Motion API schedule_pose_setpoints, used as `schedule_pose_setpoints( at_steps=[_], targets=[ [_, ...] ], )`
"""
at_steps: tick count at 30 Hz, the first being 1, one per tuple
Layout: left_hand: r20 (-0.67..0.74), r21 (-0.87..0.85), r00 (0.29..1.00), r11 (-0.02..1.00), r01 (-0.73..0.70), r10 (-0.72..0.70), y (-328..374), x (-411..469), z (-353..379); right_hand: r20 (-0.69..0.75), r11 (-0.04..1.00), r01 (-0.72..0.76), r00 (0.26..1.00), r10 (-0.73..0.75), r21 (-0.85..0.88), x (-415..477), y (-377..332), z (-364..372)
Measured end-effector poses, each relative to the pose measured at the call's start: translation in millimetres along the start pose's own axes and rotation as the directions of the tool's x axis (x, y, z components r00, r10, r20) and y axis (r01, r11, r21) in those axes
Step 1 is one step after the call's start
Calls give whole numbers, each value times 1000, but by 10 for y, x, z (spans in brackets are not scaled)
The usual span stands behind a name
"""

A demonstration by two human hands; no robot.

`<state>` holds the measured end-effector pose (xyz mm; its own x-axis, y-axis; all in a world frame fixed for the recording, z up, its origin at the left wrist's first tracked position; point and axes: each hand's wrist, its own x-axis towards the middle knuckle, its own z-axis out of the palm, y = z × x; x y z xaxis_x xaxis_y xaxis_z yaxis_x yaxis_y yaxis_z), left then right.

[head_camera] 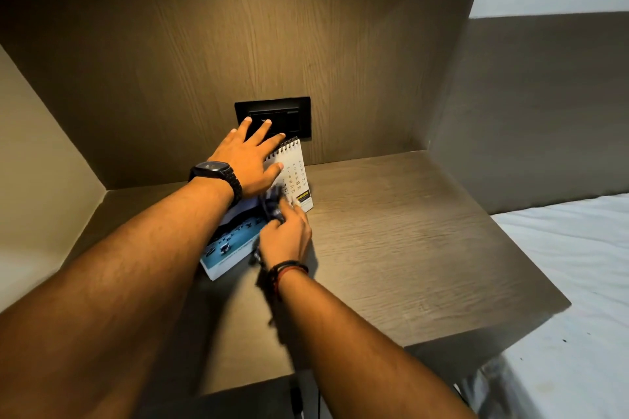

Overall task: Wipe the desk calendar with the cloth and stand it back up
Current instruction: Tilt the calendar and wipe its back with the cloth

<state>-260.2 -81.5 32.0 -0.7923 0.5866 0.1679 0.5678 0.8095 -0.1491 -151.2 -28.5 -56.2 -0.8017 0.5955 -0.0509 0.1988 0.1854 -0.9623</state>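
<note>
A spiral-bound desk calendar (295, 169) lies on the wooden desk (408, 248) near the back wall, its white date page facing up and a blue picture page (228, 243) spread toward me. My left hand (250, 161), with a black watch on the wrist, rests flat on the calendar's top by the spiral, fingers spread. My right hand (286, 236) is closed on a dark cloth (272, 202) and presses it onto the calendar's middle. The cloth is blurred.
A black socket plate (292, 112) sits in the wooden back panel just behind the calendar. Side panels enclose the desk left and right. A bed with a white sheet (571, 248) lies beyond the desk's right edge. Cables hang below the front edge.
</note>
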Motion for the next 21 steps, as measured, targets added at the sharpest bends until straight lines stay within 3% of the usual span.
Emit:
schedule_pose_setpoints(
  at_steps=[3,5,10,15,17,21],
  targets=[
    [1,-1,1000,1000,-2,2,-5,-8,-11,-70,953,-187,975,209,237,149,-155,63],
    [-3,1,1000,1000,-5,5,0,-10,-16,-68,956,-181,977,201,229,125,-191,119],
    [2,-9,1000,1000,-5,5,4,1,-18,2,997,9,1000,-9,75,-72,-21,79],
    [10,-7,1000,1000,-6,6,17,-8,-32,-35,956,-219,972,230,197,280,-107,-11],
    [8,-9,1000,1000,-10,10,18,-4,-35,-33,963,-186,980,196,194,206,-169,61],
    [4,-18,1000,1000,-3,4,6,4,-29,13,998,15,1000,-15,68,-185,-68,145]
  ],
)
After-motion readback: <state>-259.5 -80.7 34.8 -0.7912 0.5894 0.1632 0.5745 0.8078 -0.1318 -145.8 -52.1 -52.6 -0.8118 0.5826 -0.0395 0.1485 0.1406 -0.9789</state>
